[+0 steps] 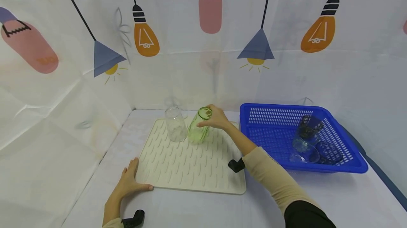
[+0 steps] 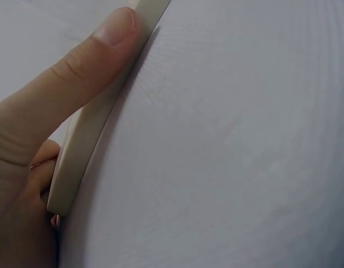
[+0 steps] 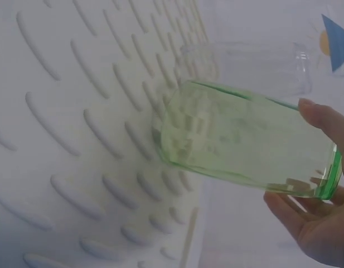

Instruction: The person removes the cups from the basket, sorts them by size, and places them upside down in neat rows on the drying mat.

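My right hand [image 1: 217,117] grips a clear green drinking glass [image 1: 198,129] near its rim, thumb on one side and fingers on the other. In the right wrist view the green glass [image 3: 238,139] leans slightly, its base at the cream ridged mat [image 1: 190,169]; whether it touches cannot be told. A clear colourless glass [image 1: 176,125] stands on the mat just to its left. My left hand [image 1: 128,178] spans the mat's near left corner, fingers along the left side. Its straight thumb [image 2: 77,75] presses the mat's front edge in the left wrist view.
A blue perforated basket [image 1: 267,107] stands right of the mat, with clear glasses [image 1: 305,150] and dark-patterned pieces in its right part. A white sheet [image 1: 190,72] printed with lamps hangs behind the white-covered table [image 1: 190,208].
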A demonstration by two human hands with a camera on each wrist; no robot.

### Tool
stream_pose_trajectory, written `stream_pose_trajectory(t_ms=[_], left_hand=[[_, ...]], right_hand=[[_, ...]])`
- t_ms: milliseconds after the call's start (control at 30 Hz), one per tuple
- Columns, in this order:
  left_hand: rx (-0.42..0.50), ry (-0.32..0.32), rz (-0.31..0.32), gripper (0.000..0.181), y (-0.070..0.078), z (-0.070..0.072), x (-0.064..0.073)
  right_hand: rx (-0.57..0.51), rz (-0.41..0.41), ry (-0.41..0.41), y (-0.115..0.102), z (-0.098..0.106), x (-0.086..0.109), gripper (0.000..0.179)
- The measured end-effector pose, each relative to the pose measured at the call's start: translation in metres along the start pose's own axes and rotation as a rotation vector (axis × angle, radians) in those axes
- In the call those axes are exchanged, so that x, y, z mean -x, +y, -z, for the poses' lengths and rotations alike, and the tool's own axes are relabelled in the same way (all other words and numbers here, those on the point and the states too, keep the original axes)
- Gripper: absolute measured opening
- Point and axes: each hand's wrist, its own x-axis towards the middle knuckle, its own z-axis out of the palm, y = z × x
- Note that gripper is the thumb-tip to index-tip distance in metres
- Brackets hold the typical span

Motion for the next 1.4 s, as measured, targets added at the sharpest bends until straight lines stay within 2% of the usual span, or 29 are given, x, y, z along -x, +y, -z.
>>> stream_pose_trajectory(t_ms=[333, 667, 967, 1167, 1400], left_hand=[[0.006, -0.002, -0.004, 0.130, -0.001, 0.000, 0.000], [0.002, 0.003, -0.014, 0.130, 0.000, -0.001, -0.001], [-0.011, 0.016, -0.022, 0.129, -0.002, -0.002, 0.002], [-0.009, 0.021, -0.026, 0.129, -0.001, -0.001, 0.003], [-0.010, 0.013, -0.018, 0.129, -0.001, -0.001, 0.004]], right_hand=[[0.039, 0.016, -0.033, -0.008, -0.011, -0.007, 0.082], [-0.018, 0.051, -0.034, -0.013, -0.026, -0.008, 0.082], [0.004, 0.118, -0.073, -0.013, -0.028, -0.011, 0.085], [-0.036, 0.099, -0.094, -0.011, -0.026, -0.008, 0.088], [-0.117, 0.064, -0.073, -0.008, -0.025, 0.000, 0.087]])
